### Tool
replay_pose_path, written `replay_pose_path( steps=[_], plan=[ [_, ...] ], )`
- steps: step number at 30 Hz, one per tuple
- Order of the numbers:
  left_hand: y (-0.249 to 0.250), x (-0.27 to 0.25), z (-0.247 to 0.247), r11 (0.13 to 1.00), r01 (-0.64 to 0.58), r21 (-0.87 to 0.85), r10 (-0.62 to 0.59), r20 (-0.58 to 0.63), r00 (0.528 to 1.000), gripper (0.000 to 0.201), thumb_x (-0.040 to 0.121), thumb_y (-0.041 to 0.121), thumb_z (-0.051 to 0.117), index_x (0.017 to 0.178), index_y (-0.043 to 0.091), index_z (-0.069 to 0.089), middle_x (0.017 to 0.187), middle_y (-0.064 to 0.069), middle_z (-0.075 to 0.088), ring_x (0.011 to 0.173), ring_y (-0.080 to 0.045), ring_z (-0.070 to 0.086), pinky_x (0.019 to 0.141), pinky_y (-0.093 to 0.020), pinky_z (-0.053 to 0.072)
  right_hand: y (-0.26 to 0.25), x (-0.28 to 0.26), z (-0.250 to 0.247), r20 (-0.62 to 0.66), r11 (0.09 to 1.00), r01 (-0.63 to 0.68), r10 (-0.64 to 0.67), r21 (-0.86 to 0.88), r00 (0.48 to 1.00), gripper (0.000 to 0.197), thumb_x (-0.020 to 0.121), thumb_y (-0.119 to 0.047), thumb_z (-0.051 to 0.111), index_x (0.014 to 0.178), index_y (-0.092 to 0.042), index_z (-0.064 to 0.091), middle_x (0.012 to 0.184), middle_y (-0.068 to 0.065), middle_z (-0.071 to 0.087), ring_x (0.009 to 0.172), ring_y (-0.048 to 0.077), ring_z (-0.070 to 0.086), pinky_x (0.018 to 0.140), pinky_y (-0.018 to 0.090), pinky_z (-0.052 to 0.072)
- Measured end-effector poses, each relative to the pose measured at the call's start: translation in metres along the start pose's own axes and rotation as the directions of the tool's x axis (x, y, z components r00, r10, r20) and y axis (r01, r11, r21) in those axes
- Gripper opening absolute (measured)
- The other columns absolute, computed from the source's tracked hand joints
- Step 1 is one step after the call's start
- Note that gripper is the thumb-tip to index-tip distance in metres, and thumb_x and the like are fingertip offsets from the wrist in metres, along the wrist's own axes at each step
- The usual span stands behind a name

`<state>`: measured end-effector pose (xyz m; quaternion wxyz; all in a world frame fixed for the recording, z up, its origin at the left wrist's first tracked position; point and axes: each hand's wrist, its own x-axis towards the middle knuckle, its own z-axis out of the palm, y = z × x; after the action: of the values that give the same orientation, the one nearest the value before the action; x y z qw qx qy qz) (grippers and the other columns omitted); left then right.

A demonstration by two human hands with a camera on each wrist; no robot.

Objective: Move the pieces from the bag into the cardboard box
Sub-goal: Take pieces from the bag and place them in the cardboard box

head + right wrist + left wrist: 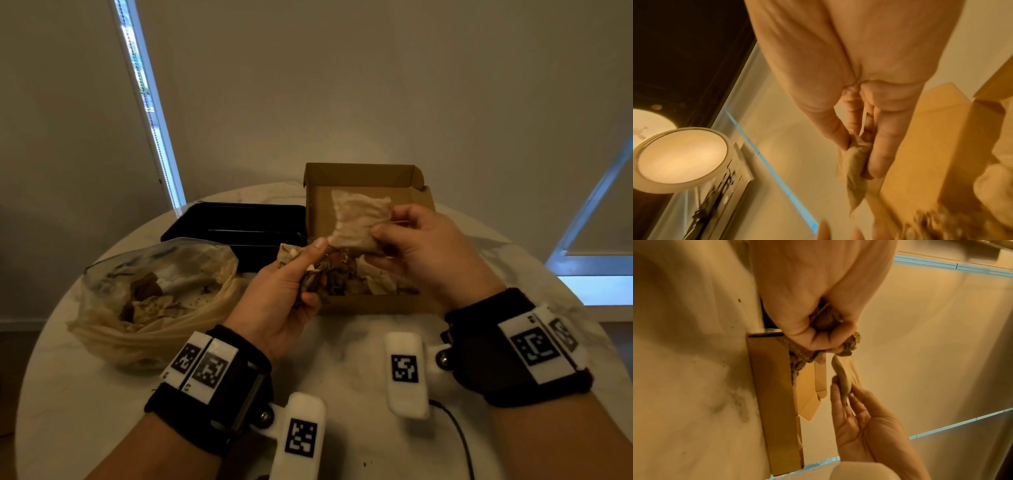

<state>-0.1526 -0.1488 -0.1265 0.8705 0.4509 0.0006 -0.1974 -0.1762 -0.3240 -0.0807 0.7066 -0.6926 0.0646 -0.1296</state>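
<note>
An open cardboard box (pixel 363 303) sits mid-table with several cloth pieces (pixel 373 281) inside. A clear plastic bag (pixel 150 294) of more pieces lies to its left. My left hand (pixel 291 284) grips a bunch of crumpled pieces (pixel 826 321) at the box's left front corner. My right hand (pixel 421 246) pinches a pale beige cloth piece (pixel 359 219) between thumb and fingers, held up over the box. The same piece (pixel 856 172) hangs from my right fingers in the right wrist view. The box's side wall (pixel 774 402) shows in the left wrist view.
A black plastic tray (pixel 239 229) stands behind the bag, touching the box's left side. The round white marble table (pixel 342 342) ends close behind the box. A wall and window frames lie beyond. A black cable (pixel 459 438) trails near my right wrist.
</note>
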Motion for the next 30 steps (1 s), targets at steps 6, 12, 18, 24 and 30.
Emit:
replay_pose_path(
  steps=[6, 12, 18, 24, 30],
  plan=[
    [0.002, 0.002, -0.001, 0.999, 0.021, 0.033, -0.02, -0.029, 0.999, 0.047, 0.083, 0.027, 0.075, 0.123, 0.004, 0.066, 0.122, -0.015, 0.072, 0.056, -0.004, 0.056, 0.036, -0.01, 0.035, -0.007, 0.018, -0.041, -0.135, 0.966, -0.082, 0.05, -0.246, 0.99, 0.015, 0.096, 0.003, 0.057, 0.092, -0.01, 0.065, 0.093, 0.013, 0.071, 0.078, 0.02, 0.073, 0.061, 0.028, 0.06],
    [0.003, 0.001, -0.001, 0.998, 0.024, 0.051, -0.023, -0.026, 0.999, 0.036, 0.087, 0.026, 0.074, 0.115, 0.005, 0.069, 0.119, -0.014, 0.074, 0.056, -0.004, 0.055, 0.036, -0.01, 0.035, -0.007, 0.034, -0.042, -0.217, 0.909, -0.212, 0.14, -0.36, 0.966, 0.013, 0.095, 0.001, 0.059, 0.091, -0.011, 0.064, 0.1, 0.016, 0.069, 0.084, 0.024, 0.071, 0.064, 0.032, 0.061],
    [0.005, 0.0, -0.002, 0.998, 0.029, 0.056, -0.028, -0.03, 0.999, 0.036, 0.089, 0.026, 0.073, 0.117, 0.004, 0.07, 0.115, -0.013, 0.076, 0.056, -0.004, 0.056, 0.038, -0.01, 0.036, -0.006, 0.028, -0.04, -0.295, 0.498, -0.267, 0.023, -0.825, 0.955, 0.03, 0.093, -0.017, 0.06, 0.122, -0.01, 0.061, 0.117, 0.012, 0.066, 0.104, 0.03, 0.063, 0.091, 0.042, 0.054],
    [0.004, 0.0, -0.003, 0.997, 0.045, 0.07, -0.042, -0.054, 0.998, 0.036, 0.087, 0.029, 0.075, 0.115, 0.006, 0.073, 0.115, -0.01, 0.076, 0.057, -0.004, 0.058, 0.038, -0.01, 0.039, -0.007, 0.022, -0.019, -0.038, 0.42, -0.097, 0.146, -0.902, 0.989, 0.032, 0.102, -0.014, 0.044, 0.113, -0.026, 0.071, 0.105, -0.004, 0.064, 0.091, 0.017, 0.064, 0.064, 0.025, 0.049],
    [0.005, 0.0, -0.003, 0.997, 0.041, 0.068, -0.038, -0.042, 0.998, 0.038, 0.09, 0.028, 0.073, 0.12, 0.005, 0.07, 0.115, -0.011, 0.076, 0.057, -0.003, 0.058, 0.037, -0.01, 0.038, -0.003, 0.029, -0.011, -0.03, 0.113, -0.071, 0.326, -0.991, 0.945, 0.032, 0.107, -0.022, 0.037, 0.116, -0.012, 0.066, 0.105, 0.011, 0.063, 0.091, 0.025, 0.06, 0.079, 0.032, 0.047]
  ],
)
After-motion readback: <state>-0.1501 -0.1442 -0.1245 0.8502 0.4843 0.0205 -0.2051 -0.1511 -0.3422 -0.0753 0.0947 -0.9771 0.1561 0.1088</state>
